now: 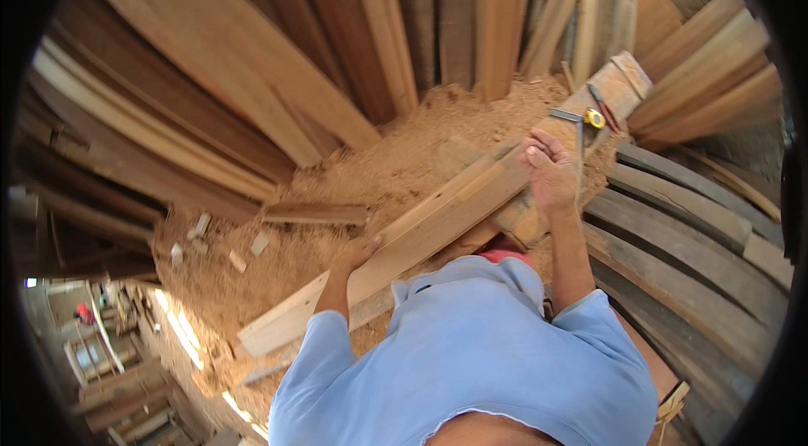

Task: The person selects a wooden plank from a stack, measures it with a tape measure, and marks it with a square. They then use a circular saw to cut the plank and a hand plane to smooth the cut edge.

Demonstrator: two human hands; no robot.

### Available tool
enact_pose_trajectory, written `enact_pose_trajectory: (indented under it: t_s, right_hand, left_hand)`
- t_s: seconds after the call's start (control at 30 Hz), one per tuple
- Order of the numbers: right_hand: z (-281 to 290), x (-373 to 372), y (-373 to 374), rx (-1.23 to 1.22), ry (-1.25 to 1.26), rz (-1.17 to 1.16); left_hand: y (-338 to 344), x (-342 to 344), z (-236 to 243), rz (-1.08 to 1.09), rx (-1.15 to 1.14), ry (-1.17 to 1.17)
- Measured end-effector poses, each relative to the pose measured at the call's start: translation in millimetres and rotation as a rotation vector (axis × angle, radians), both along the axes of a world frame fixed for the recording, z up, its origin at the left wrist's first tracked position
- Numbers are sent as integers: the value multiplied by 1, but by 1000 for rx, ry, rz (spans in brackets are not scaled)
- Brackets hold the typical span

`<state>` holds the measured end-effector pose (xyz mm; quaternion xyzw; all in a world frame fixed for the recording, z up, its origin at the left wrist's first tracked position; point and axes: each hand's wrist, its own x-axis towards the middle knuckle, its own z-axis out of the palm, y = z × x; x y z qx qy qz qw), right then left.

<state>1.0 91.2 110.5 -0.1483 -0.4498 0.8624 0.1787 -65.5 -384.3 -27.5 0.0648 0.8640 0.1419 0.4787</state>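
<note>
At the far left, long boards [227, 50] lean in a row, their lower ends in sawdust [404, 161]. Nearer on the left, a wooden frame [88, 359] stands on the floor beyond the sawdust. Small pale offcuts [260, 242] lie scattered on the sawdust, and just right of them a short board [316, 214] lies flat.

Next comes the long plank [450, 217], running slantwise from the near left to the far right, in front of the person's body. The person's left hand [358, 253] rests against the plank's far edge, around its middle; whether the fingers clamp it cannot be told. The person wears a blue shirt [488, 345], close behind the plank.

To the right, the right hand [550, 172] is raised by the plank's far right end, fingers bent inward; whether they pinch something small cannot be told. Just beyond it, on the worn wooden surface [624, 74], are an L-shaped metal square [566, 115], a yellow tape measure [594, 118] and a red-handled tool [609, 119]. At the right edge, weathered boards [673, 236] lie side by side.
</note>
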Motion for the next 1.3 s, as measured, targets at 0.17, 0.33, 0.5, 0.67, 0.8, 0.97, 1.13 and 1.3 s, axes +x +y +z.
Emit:
enact_pose_trajectory:
  t_s: [0.17,0.33,0.5,0.67,0.8,0.97,1.13,1.3]
  right_hand:
    - [-23,-19,-51,971,-581,326]
    - [-59,-32,-129,1698,-236,659]
    - [-45,-57,-181,1661,-274,1219]
    - [-60,-48,-187,1653,-497,1495]
    - [-62,-19,-184,1733,-261,1263]
    - [-53,-10,-185,1755,-203,1163]
    - [-64,-10,-184,1747,-252,1177]
    - [-70,-24,-184,1718,-335,1290]
  left_hand:
    - [-15,25,-1,95,-40,167]
    - [12,34,72,79,-99,223]
    - [11,47,79,95,-42,300]
    - [-29,24,38,251,5,99]
    - [-57,22,-20,245,-131,118]
    - [-71,0,-63,63,-42,-105]
    - [-20,-55,-36,839,171,-309]
    - [17,-61,2,984,845,-337]
